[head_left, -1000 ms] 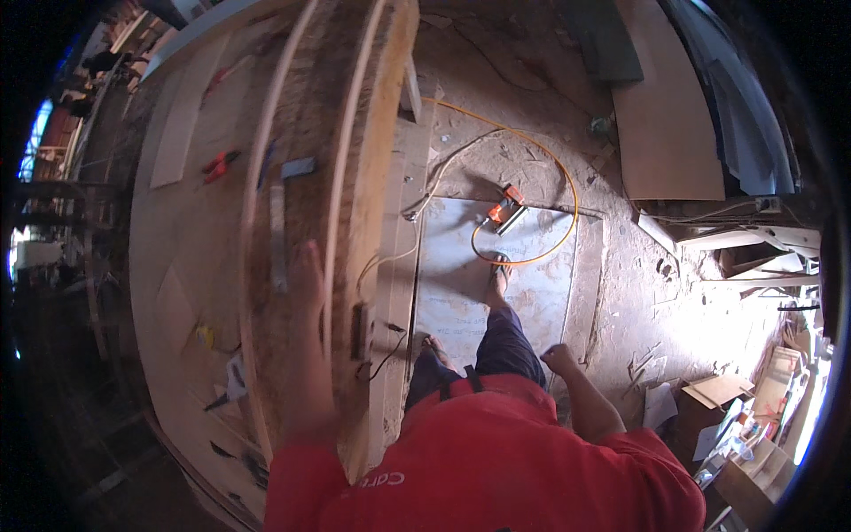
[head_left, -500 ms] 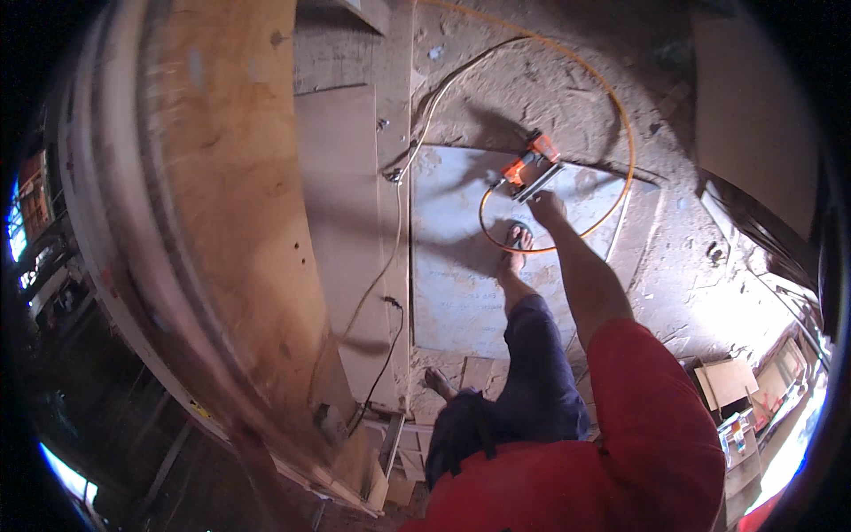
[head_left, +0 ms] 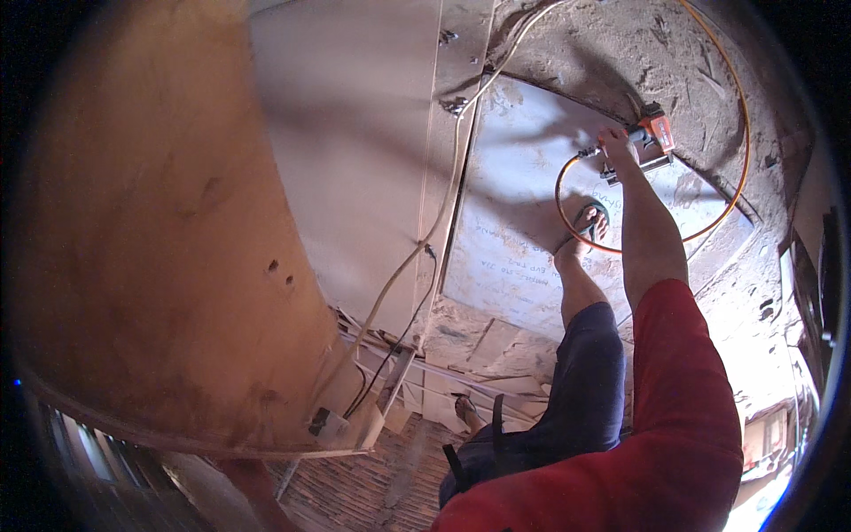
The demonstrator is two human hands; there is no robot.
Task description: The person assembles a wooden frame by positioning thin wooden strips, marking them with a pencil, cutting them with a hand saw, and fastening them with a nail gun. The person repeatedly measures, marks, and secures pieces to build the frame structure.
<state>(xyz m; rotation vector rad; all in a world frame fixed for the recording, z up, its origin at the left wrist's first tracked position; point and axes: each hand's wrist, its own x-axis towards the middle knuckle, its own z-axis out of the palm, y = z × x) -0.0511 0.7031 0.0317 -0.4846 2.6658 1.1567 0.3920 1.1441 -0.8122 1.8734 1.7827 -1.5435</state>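
An orange and black air nail gun (head_left: 659,133) lies low over a pale panel, its long dark magazine toward my foot. My right hand (head_left: 618,146) reaches down to its handle, fingers curled round the grip beside the hose fitting. An orange air hose (head_left: 560,197) runs from the handle in a wide loop round my forearm. At the lower left, a blurred dark reddish shape, likely my left forearm (head_left: 253,492), meets the lower edge of a large plywood board (head_left: 204,222). My left hand's fingers are hidden there.
My sandalled foot (head_left: 592,222) stands on the pale panel (head_left: 505,275) on the dusty floor. A pale cable (head_left: 454,186) crosses a brown sheet (head_left: 355,133) beside it. A small grey box (head_left: 328,426) sits at the plywood's lower corner. Wood scraps (head_left: 523,386) lie behind my legs.
My right hand has gone from beside the nail gun's magazine to its handle and closed on it. The view has shifted, so the plywood fills more of the left side.
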